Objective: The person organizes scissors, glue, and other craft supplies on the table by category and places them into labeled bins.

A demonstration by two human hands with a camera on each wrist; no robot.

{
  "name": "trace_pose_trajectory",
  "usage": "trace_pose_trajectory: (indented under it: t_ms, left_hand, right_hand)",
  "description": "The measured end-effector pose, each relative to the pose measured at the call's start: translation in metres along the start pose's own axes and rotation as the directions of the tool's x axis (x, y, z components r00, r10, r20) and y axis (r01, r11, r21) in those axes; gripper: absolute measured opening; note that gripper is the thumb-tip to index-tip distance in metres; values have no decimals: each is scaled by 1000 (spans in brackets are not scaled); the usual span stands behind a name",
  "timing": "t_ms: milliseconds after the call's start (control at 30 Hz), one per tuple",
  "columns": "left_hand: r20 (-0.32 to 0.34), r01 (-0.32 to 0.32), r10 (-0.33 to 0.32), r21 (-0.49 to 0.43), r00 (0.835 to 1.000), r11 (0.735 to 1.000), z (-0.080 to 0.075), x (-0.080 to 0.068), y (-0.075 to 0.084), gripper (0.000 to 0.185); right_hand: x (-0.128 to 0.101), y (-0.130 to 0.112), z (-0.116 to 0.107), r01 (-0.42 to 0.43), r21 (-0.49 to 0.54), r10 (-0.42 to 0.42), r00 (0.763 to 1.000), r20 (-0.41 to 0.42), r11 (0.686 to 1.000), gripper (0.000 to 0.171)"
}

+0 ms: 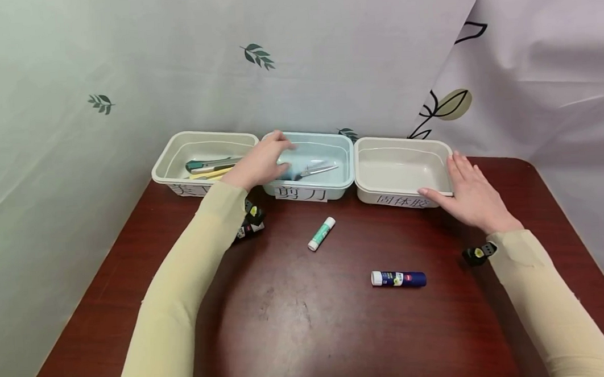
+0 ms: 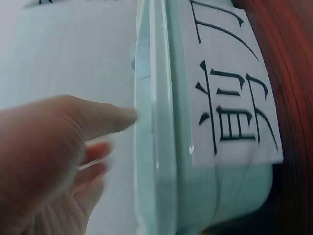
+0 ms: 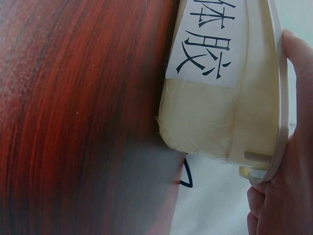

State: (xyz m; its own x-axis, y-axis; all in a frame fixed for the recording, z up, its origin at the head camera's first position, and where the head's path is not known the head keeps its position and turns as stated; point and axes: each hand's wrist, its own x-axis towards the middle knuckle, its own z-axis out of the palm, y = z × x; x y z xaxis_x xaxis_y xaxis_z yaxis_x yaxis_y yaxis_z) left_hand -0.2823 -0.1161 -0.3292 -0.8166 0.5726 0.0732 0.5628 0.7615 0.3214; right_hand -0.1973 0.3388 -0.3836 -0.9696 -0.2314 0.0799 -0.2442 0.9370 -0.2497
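My left hand [image 1: 264, 159] is over the left end of the light blue bin [image 1: 353, 160], fingers loosely bent and holding nothing. In the left wrist view its thumb [image 2: 115, 119] points at the bin's front rim. Scissors [image 1: 319, 170] lie inside that bin. At the front right corner of the cream bin [image 1: 384, 194], my right hand [image 1: 473, 194] rests on the rim, with extended fingers along the right side and thumb at the front. The right wrist view shows the thumb [image 3: 296, 49] against the rim.
Utility knives [image 1: 211, 166] lie in the left cream bin [image 1: 163, 172]. On the dark red table [image 1: 289, 337] are a green-and-white glue stick [image 1: 322, 234] and a dark blue glue stick [image 1: 399, 279]. A black object [image 1: 250, 230] shows beside the left forearm. Patterned cloth [image 1: 326, 56] hangs behind.
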Motion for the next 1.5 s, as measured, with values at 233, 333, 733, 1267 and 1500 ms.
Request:
trace_pose_trajectory:
  t_ms: [233,333,733,1267,1500]
  left_hand:
    - [-8,49,-49,3,999,999,4,4,-4,71]
    - [-16,45,-45,-5,999,999,3,2,-2,71]
    - [-92,-25,26,6,995,1000,-2,-18,12,70]
    - [-184,-130,126,-7,975,992,-5,-69,23,66]
    - [-206,-105,105,11,973,994,0,-92,22,67]
  right_hand:
    - [1,-1,1,2,1,-2,1000,4,1000,104]
    - [1,-1,0,3,-3,-3,1000,1,1000,104]
    - [1,1,1,5,-4,-5,1000,-3,1000,104]
    - [2,1,0,3,-2,-4,1000,-5,1000,105]
    - [2,0,0,5,1,-5,1000,-3,1000,104]
